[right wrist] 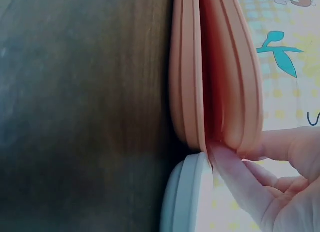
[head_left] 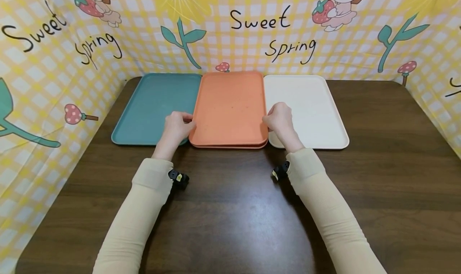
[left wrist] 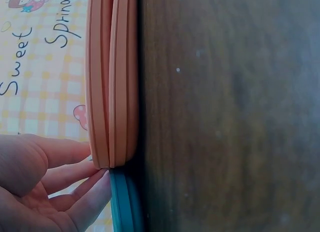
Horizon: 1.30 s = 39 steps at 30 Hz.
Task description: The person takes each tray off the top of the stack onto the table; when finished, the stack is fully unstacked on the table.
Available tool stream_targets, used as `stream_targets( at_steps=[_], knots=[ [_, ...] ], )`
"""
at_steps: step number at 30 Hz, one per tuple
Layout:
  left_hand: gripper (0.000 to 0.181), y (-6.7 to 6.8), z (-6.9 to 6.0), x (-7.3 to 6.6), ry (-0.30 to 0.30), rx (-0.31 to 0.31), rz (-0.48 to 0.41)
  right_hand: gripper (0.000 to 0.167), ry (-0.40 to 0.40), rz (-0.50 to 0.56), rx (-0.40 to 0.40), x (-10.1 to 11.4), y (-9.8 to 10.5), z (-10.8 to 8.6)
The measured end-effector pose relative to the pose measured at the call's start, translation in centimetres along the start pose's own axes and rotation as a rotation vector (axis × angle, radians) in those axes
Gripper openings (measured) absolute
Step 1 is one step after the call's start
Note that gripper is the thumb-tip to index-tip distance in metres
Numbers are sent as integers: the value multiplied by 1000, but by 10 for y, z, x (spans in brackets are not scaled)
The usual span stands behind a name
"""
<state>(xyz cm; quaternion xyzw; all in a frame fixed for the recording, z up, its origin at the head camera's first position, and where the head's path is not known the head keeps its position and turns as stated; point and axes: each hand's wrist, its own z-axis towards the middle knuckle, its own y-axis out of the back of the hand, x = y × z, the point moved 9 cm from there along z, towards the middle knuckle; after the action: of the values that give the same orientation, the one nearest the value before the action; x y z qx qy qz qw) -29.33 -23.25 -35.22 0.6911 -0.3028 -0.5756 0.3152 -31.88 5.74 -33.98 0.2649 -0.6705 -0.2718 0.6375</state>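
Two orange trays are stacked in the middle of a row. The upper orange tray [head_left: 230, 106] is tilted, its right side raised off the lower orange tray [right wrist: 188, 82], with a wide gap in the right wrist view. My left hand [head_left: 176, 127] pinches the upper tray's left edge, thumb on the rim and fingertips beneath, near the teal tray [head_left: 158, 102]. On the other side, my right hand [head_left: 281, 118] pinches the right edge, one finger reaching into the gap, just above the white tray [head_left: 309, 114].
All trays lie on a dark wooden table [head_left: 230, 210], near its back edge. Behind and at both sides hangs a yellow checked cloth [head_left: 245, 62] with flowers and lettering. The teal and white trays adjoin the orange stack closely.
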Motion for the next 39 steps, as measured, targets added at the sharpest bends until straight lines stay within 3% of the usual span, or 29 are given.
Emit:
stream_targets(
  at_steps=[1,5,11,17,23,30,39],
  knots=[
    [36,0,0,0,1,-1,1,10,-14,23,21,-1,-2,1],
    [36,0,0,0,7,0,3,33,-79,112,108,-8,-8,5],
    [36,-2,0,-1,20,8,4,42,-149,272,213,-16,-17,7],
    [35,-1,-1,-3,-5,-25,4,42,-170,263,271,-17,-21,8],
    [34,-1,-1,-1,0,-43,5,39,-203,300,296,-15,-22,5],
    [35,-1,-2,-3,-9,-52,-1,40,-218,345,269,-18,-18,4],
    [33,2,-2,-2,-3,-95,20,42,-251,498,265,-27,-16,6]
  ],
)
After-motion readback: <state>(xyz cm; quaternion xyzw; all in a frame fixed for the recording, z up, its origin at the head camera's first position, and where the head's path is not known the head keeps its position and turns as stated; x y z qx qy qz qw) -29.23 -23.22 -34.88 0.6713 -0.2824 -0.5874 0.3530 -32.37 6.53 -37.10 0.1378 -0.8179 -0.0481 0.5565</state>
